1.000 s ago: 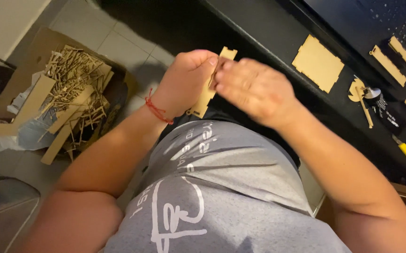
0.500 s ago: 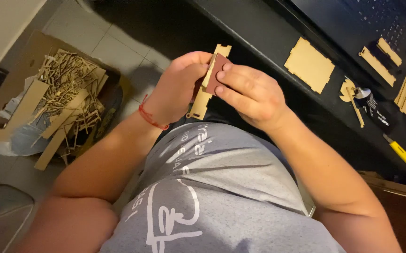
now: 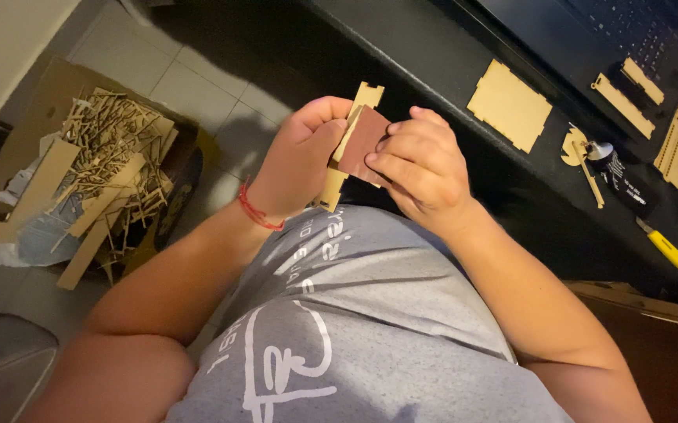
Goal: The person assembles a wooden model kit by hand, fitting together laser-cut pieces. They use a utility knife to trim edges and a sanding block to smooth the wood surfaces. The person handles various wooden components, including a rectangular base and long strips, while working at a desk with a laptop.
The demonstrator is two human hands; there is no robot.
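While the left hand (image 3: 301,160) clamps a narrow, notched strip of pale laser-cut wood (image 3: 352,146) upright above the lap, the right hand (image 3: 420,166) pinches a small reddish-brown square of sandpaper (image 3: 362,143) flat against the strip's edge, so both grips are pressed together. Beyond the strip, on the black table (image 3: 433,55), a notched rectangular wooden panel (image 3: 509,104) and slimmer wooden pieces (image 3: 625,94) lie untouched, so sanding seems partway, with several parts apparently left.

Strip in my left hand (image 3: 300,160): thin pale wood (image 3: 352,141), matt, notched edges; sheet under my right hand (image 3: 421,168): reddish-brown sandpaper (image 3: 364,145), dull, gritty-looking; desk (image 3: 433,63) black, faint sheen; flat panel (image 3: 509,105) same pale wood; shirt (image 3: 370,313) grey cloth.
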